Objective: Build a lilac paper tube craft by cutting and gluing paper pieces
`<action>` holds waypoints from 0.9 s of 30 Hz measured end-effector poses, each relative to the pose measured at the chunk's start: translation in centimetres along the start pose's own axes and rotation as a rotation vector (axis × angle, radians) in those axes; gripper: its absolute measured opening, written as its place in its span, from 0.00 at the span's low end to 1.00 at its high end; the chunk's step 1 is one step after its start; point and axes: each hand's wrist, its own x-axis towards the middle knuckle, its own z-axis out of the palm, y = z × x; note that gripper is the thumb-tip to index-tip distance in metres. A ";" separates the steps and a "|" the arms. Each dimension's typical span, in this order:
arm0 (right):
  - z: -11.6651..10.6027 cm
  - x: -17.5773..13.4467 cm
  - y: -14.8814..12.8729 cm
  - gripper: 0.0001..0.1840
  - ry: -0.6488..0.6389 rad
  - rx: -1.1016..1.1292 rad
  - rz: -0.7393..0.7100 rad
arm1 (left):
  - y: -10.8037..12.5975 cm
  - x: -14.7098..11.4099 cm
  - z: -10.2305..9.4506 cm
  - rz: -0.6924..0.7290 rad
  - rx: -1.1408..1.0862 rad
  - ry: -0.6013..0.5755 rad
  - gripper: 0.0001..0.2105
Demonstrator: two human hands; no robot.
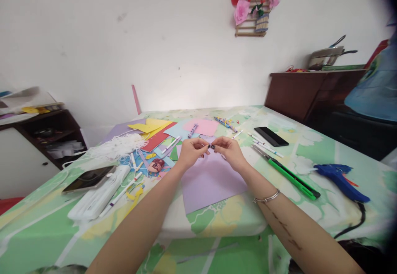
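Note:
Above a light purple sheet of paper [214, 183], my left hand [195, 152] and my right hand [228, 150] meet with thumbs and forefingers pinched. The fingertips almost touch. Something small and dark shows between them, too small to name, and dark fingernails make it harder to tell apart. Just beyond the hands a patterned purple roll [192, 130] lies on pink paper [204, 126] and light blue paper [176, 130]. White markers [170, 145] lie to the left of my left hand. A green utility knife [291, 177] rests to the right of my right hand.
A blue glue gun [341, 179] with a black cord and a black phone [271, 136] lie at right. On the left are tangled white string [116, 148], another phone [88, 179], a white power strip [99, 195] and coloured paper. A wall [186, 46] stands behind the table.

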 end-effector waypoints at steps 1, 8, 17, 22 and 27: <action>0.0 0.0 0.0 0.07 0.003 -0.010 0.000 | 0.0 0.0 0.0 -0.006 -0.001 0.002 0.07; 0.1 -0.1 -0.2 0.07 0.008 -0.052 -0.013 | 0.2 0.1 0.1 0.007 -0.011 0.009 0.05; 0.1 -0.1 -0.1 0.05 -0.009 -0.047 -0.015 | 0.3 -0.1 0.2 0.024 0.001 0.016 0.03; 0.1 0.0 0.0 0.05 -0.006 -0.042 -0.018 | 0.0 -0.1 0.3 0.039 0.000 0.025 0.02; 0.1 0.0 0.1 0.05 -0.006 -0.034 -0.016 | -0.2 0.0 0.3 0.046 -0.006 0.024 0.02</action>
